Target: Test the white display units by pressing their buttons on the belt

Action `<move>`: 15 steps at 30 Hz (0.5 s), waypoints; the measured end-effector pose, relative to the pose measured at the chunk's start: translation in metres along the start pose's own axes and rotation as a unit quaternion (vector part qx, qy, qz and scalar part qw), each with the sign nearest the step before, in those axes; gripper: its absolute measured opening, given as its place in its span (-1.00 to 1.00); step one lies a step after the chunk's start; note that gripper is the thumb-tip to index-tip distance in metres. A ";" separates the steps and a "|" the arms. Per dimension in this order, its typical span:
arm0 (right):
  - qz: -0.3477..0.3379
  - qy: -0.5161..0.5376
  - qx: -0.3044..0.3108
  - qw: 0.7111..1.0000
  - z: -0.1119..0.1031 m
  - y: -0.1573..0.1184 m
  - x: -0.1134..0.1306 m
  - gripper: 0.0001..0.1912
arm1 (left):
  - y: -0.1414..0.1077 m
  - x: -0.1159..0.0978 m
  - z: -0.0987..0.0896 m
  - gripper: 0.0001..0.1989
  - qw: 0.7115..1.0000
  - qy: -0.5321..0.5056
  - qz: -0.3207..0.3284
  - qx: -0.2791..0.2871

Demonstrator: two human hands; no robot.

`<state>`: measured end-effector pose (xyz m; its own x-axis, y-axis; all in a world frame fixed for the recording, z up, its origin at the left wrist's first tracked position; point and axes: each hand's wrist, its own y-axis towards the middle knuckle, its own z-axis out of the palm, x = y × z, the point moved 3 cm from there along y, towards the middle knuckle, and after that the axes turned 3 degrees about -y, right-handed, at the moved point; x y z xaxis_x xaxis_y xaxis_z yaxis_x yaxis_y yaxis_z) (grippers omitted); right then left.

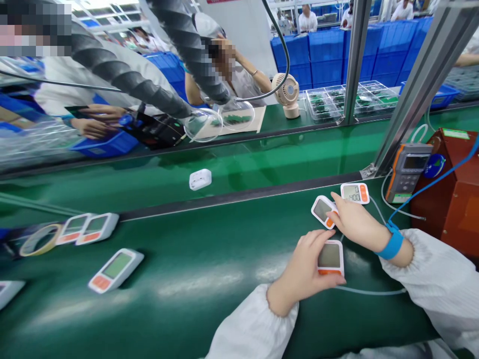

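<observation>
Around device (pixel 330 256), left grip (pixel 305 265) half-curled

Just one head cam here, looking forward and down over the green desk (pixel 175 319), hands (pixel 305 264) pretty close, blue bins (pixel 329 55) way off in back.
</observation>
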<state>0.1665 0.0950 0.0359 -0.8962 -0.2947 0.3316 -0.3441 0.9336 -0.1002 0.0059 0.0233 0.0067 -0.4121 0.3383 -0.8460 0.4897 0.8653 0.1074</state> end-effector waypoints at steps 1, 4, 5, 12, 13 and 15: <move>0.006 0.034 -0.014 0.999 0.001 0.001 -0.002 -0.51 | 0.000 0.003 -0.002 -0.36 0.999 -0.023 -0.024 -0.036; 0.027 0.182 -0.016 0.983 0.003 0.002 -0.002 -0.55 | 0.000 0.014 -0.009 -0.61 0.978 -0.078 -0.123 -0.149; 0.025 0.241 -0.006 0.970 0.004 0.001 0.000 -0.55 | 0.000 0.016 -0.010 -0.60 0.970 -0.109 -0.139 -0.166; -0.065 0.424 0.097 0.898 0.009 -0.013 0.023 -0.59 | 0.008 0.014 -0.012 -0.55 0.891 -0.395 -0.137 -0.178; -0.066 0.411 0.099 0.904 0.009 -0.014 0.023 -0.58 | 0.008 0.015 -0.012 -0.55 0.882 -0.412 -0.143 -0.176; -0.060 0.395 0.103 0.911 0.007 -0.014 0.022 -0.53 | 0.008 0.016 -0.013 -0.55 0.872 -0.433 -0.149 -0.172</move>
<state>0.1495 0.0740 0.0385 -0.3958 -0.0776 0.9151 -0.5438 0.8227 -0.1654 -0.0064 0.0404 0.0011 0.3270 -0.1984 -0.9240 0.1385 0.9772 -0.1608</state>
